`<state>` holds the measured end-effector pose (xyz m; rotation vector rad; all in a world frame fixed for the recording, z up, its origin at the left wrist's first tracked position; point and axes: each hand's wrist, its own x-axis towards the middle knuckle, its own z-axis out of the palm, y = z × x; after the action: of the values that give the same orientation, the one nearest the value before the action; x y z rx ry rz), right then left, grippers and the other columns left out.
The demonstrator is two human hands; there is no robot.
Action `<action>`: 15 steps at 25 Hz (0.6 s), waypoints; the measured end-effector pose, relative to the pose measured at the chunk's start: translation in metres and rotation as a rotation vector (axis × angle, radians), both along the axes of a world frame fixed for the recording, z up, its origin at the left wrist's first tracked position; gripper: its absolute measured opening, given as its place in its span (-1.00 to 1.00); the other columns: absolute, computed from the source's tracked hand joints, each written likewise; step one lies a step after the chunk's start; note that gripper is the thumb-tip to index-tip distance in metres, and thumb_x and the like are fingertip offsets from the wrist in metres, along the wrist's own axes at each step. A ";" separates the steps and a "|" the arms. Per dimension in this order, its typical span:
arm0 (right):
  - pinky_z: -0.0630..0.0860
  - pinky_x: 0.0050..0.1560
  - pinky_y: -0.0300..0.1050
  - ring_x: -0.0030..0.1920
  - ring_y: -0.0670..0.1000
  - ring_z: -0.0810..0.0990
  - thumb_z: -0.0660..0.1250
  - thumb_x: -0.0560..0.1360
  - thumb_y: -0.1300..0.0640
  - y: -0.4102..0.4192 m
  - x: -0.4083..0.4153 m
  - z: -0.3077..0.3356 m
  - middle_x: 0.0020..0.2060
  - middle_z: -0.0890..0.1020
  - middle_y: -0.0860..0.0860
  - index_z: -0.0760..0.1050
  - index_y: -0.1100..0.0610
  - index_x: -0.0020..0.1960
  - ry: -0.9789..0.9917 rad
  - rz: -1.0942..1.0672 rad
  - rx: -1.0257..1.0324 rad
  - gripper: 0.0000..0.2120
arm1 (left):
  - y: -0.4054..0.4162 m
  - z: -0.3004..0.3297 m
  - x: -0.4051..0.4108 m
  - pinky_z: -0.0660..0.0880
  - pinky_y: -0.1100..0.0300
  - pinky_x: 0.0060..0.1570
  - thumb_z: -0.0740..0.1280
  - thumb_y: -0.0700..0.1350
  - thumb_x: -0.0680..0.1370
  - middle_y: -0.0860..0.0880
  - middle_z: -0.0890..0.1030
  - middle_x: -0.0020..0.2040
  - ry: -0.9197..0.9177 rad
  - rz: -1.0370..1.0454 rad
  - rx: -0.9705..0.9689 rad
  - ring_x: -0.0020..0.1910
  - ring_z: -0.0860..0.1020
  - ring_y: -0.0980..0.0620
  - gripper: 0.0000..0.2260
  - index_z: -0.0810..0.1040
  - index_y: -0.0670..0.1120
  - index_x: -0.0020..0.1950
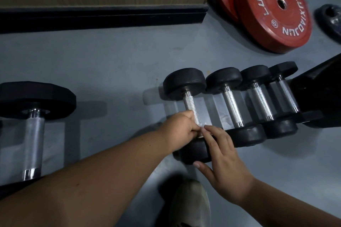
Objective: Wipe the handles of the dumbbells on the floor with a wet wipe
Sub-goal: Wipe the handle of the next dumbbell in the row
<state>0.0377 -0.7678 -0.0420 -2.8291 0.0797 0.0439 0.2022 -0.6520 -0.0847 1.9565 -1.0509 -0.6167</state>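
Several black dumbbells with knurled steel handles lie side by side on the grey floor. At the near end of the leftmost dumbbell handle (191, 104), my left hand (178, 131) pinches a small white wet wipe (202, 125) against the steel. My right hand (221, 155) lies over that dumbbell's near head, its fingertips touching the same wipe. Most of the wipe is hidden by the fingers. To the right lie a second handle (232, 108) and a third handle (262, 103). A larger dumbbell (34, 134) lies apart at the far left.
Two red weight plates (275, 9) lean at the top right by a wooden wall with a black skirting board (101, 16). A black equipment base (321, 90) touches the row on the right. My shoe (190, 206) is at the bottom centre.
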 end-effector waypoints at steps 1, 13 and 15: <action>0.31 0.48 0.23 0.57 0.15 0.18 0.22 0.62 -0.18 -0.004 -0.003 0.000 0.54 0.23 0.11 0.19 0.23 0.59 -0.003 0.026 0.008 -0.29 | 0.001 0.000 0.001 0.38 0.27 -0.18 0.42 -0.09 0.52 0.14 0.36 -0.24 -0.013 -0.008 0.006 -0.21 0.47 0.12 -0.91 0.70 -0.08 -0.05; 0.34 0.42 0.31 0.59 0.21 0.10 0.36 0.47 -0.18 0.007 -0.009 0.001 0.55 0.19 0.15 0.02 0.12 0.64 0.099 0.048 -0.139 -0.09 | -0.004 0.006 0.028 0.50 0.12 0.09 0.46 -0.08 0.50 0.03 0.47 -0.04 -0.075 0.085 0.017 -0.03 0.55 0.01 -0.81 0.71 -0.09 0.08; 0.34 0.42 0.31 0.59 0.22 0.11 0.39 0.45 -0.16 0.008 -0.008 0.002 0.55 0.20 0.16 0.03 0.13 0.63 0.104 0.052 -0.152 -0.08 | -0.010 0.008 0.036 0.47 0.18 0.12 0.44 -0.06 0.51 0.06 0.42 -0.04 -0.079 0.143 0.061 -0.02 0.53 0.04 -0.81 0.70 -0.03 0.11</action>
<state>0.0295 -0.7602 -0.0403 -2.9793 0.0337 0.2056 0.2384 -0.6617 -0.0771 2.1030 -0.9394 -0.5015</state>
